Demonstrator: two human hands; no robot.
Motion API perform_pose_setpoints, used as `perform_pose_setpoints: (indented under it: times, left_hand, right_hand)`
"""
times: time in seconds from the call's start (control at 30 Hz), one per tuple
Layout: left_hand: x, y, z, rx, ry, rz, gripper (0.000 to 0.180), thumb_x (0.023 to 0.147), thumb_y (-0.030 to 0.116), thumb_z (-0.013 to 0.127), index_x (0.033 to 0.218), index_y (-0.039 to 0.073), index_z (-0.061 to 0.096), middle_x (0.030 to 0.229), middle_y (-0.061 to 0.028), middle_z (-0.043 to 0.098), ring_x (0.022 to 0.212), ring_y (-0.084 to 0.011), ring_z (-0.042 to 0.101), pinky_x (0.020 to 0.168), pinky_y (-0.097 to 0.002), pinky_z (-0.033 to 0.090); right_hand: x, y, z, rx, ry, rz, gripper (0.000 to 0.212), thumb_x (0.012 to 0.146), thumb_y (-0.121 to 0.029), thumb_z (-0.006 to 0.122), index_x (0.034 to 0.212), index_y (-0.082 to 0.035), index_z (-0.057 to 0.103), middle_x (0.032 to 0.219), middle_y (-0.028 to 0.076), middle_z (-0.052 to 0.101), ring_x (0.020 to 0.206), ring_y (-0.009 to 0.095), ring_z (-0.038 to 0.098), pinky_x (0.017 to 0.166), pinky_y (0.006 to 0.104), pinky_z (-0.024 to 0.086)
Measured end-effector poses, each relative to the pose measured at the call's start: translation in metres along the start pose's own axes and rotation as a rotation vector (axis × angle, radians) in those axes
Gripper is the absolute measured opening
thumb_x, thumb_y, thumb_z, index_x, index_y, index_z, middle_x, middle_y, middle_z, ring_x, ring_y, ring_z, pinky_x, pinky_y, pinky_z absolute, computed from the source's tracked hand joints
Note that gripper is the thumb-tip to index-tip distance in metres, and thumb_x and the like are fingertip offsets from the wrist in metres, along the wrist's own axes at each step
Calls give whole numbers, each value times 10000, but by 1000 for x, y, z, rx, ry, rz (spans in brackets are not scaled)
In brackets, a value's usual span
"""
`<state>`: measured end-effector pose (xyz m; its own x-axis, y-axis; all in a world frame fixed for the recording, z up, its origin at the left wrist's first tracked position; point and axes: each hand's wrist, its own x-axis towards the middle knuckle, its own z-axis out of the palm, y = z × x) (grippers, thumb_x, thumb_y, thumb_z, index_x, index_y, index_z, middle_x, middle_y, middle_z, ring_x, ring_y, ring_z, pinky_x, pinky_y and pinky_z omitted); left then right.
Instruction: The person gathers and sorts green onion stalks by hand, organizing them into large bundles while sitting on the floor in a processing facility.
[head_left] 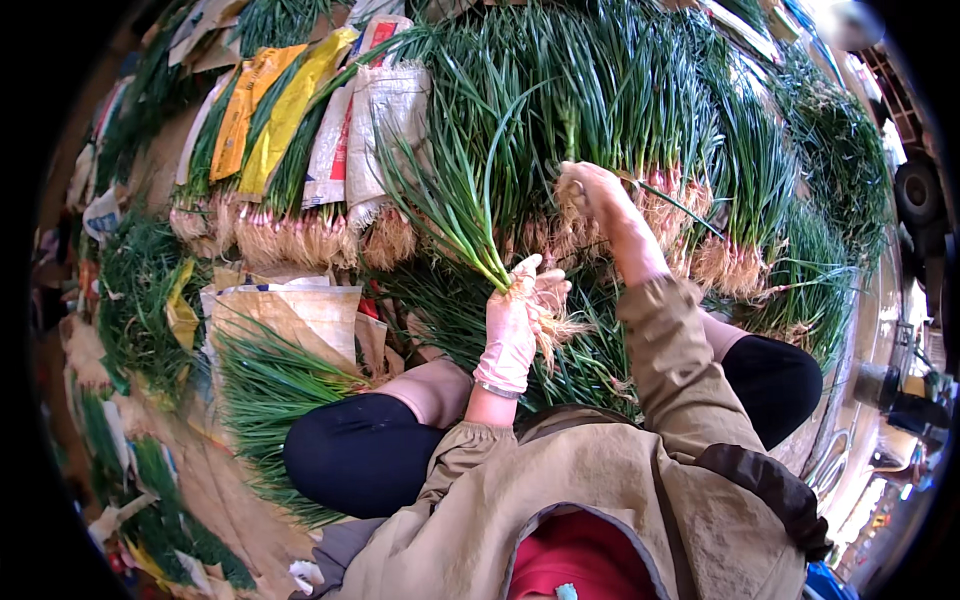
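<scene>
My left hand (pixel 508 318) grips a bunch of green onions (pixel 489 264), leaves (pixel 462 195) fanning beyond the grip, roots (pixel 552 332) just right of it. My right hand (pixel 594 192) bends at the onion row (pixel 640 100) ahead; whether it pinches anything, I cannot tell.

The person wears a khaki-tan, loose fabric jacket (pixel 560 470) with gathered cuffs (pixel 480 440), its grey-edged neck opening showing a plain red garment (pixel 575 550) (only partly in view). Dark navy, close-fitting legwear (pixel 355 455) covers both knees. A thin, silvery-grey band (pixel 497 390) rings the left hand's (pixel 512 312) wrist.
</scene>
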<state>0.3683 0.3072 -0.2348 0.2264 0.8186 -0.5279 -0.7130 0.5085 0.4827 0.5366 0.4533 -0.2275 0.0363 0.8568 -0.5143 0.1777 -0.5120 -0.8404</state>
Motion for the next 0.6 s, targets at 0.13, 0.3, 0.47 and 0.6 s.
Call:
perform_pose_setpoints:
  times: [0.13, 0.3, 0.47, 0.6]
  left_hand:
    - [8, -13, -7, -20, -8, -79, 347, 897, 273, 530, 1135, 21, 508, 893, -146, 639, 691, -183, 639, 461, -220, 467]
    - [2, -8, 7, 53, 58, -167, 160, 906, 244, 518, 870, 94, 558, 608, -11, 521, 440, -94, 457, 356, -204, 354]
    - [-7, -10, 13, -58, -116, -217, 192, 907, 218, 502, 929, 30, 538, 709, -67, 564, 552, -152, 554, 503, -242, 478]
    - [-8, -10, 16, -70, -217, -247, 222, 897, 211, 508, 961, 4, 552, 745, -82, 590, 549, -142, 550, 520, -240, 491]
  right_hand:
    - [-80, 22, 2, -56, -325, -249, 214, 869, -257, 556, 922, -74, 656, 854, 8, 643, 810, 122, 590, 748, 278, 468]
    - [-111, 41, 20, 259, -381, -93, 285, 895, -153, 532, 1148, -23, 516, 956, 62, 609, 749, 99, 564, 694, 232, 467]
    - [-75, 51, 17, 376, -424, -193, 335, 924, -217, 455, 1185, -9, 492, 893, 44, 583, 789, 126, 566, 653, 225, 481]
    - [-67, 60, 15, 1130, -802, 137, 388, 922, -226, 440, 1254, -26, 435, 829, 11, 552, 579, 132, 530, 548, 272, 495]
